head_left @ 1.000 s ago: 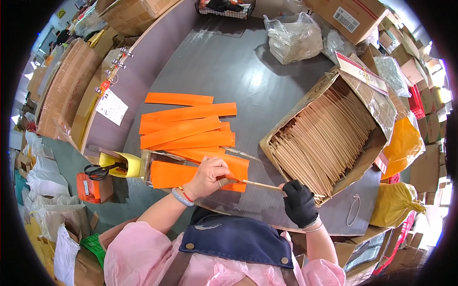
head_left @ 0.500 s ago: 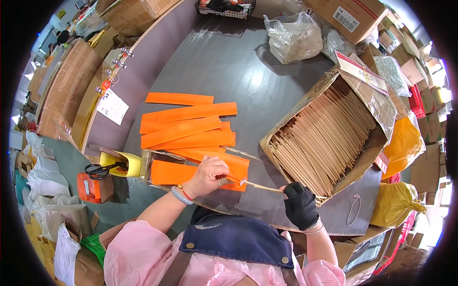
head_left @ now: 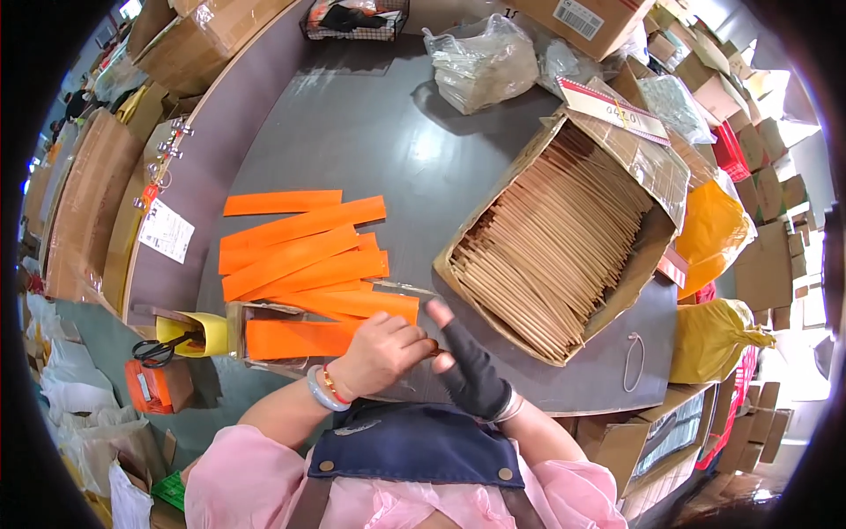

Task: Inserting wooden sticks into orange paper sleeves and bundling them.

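Long, flat orange strips (head_left: pixel 291 258) lie piled on the grey tabletop (head_left: pixel 352 115), left of centre in the head view. Below centre, the bare left hand (head_left: pixel 386 353) curls its fingers around a small brownish piece (head_left: pixel 433 349). Beside it, the black-gloved right hand (head_left: pixel 474 375) spreads finger and thumb apart. Both hands seem busy with this piece; the next move calls for a gentle pinch.
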`<state>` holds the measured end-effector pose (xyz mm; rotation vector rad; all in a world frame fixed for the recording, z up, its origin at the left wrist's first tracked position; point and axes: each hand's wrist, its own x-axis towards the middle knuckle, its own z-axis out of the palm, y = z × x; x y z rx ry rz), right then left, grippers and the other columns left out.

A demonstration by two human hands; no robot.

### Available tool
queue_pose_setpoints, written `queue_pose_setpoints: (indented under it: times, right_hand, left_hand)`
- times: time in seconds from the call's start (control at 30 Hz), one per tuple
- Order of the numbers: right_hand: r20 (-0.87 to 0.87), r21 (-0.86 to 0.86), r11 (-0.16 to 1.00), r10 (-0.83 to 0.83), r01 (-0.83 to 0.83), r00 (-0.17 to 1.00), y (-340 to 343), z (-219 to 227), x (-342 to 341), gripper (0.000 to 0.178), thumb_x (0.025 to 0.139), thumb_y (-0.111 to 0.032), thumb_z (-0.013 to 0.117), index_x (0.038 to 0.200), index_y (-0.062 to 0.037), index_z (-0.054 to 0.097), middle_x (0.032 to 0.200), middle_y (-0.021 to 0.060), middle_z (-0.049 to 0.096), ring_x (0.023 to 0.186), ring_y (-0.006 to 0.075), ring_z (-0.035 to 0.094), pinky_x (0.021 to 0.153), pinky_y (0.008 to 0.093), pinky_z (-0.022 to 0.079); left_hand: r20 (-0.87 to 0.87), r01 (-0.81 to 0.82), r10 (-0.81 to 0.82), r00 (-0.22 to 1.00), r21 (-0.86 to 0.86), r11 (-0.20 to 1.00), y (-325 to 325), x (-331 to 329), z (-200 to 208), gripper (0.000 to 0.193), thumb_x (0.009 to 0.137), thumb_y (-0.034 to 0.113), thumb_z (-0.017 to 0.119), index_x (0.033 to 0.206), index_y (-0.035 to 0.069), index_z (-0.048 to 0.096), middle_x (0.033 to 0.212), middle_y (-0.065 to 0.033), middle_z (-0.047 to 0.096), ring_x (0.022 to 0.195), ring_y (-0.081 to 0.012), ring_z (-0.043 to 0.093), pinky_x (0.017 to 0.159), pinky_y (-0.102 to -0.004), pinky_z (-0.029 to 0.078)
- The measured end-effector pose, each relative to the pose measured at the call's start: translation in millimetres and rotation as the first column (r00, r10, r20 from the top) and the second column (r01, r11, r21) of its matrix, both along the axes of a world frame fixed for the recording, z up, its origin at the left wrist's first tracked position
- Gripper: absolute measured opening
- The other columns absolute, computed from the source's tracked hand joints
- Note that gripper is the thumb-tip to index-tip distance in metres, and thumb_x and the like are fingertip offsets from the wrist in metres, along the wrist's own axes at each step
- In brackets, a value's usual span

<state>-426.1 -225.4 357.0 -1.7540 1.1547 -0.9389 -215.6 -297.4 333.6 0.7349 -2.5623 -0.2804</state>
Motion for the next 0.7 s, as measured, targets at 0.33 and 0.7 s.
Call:
queue_pose_setpoints:
  times: [0.33, 0.7]
  right_hand:
    - [-0.695, -0.473, 0.835, -0.55, 0.281, 0.463, -6, -71, -84, 0.022, 0.076, -0.015, 0.07, 0.096, -0.0079, 0.063, 0.1, 0.0126, 0.06, 0.093, 0.0345, 0.056, 0.079, 0.0458, 0.045]
    - [-0.711, -0.414, 0.837, -0.543, 0.358, 0.447, -5, -75, -80, 0.021, 0.076, -0.016, 0.069, 0.092, -0.0082, 0.058, 0.094, 0.0115, 0.059, 0.09, 0.033, 0.057, 0.076, 0.0448, 0.047]
  left_hand:
    - [-0.14, -0.17, 0.219, 0.966, 0.296, 0.94, -2, 15, -52, 0.036, 0.072, 0.02, 0.084, 0.101, 0.004, 0.072, 0.096, -0.0085, 0.058, 0.087, -0.0277, 0.054, 0.079, -0.0383, 0.047]
    - [-0.241, -0.121, 0.191, 0.952, 0.278, 0.953, -3, 20, -51, 0.044, 0.058, 0.037, 0.09, 0.08, 0.01, 0.062, 0.079, -0.0023, 0.054, 0.075, -0.0237, 0.051, 0.071, -0.0353, 0.037]
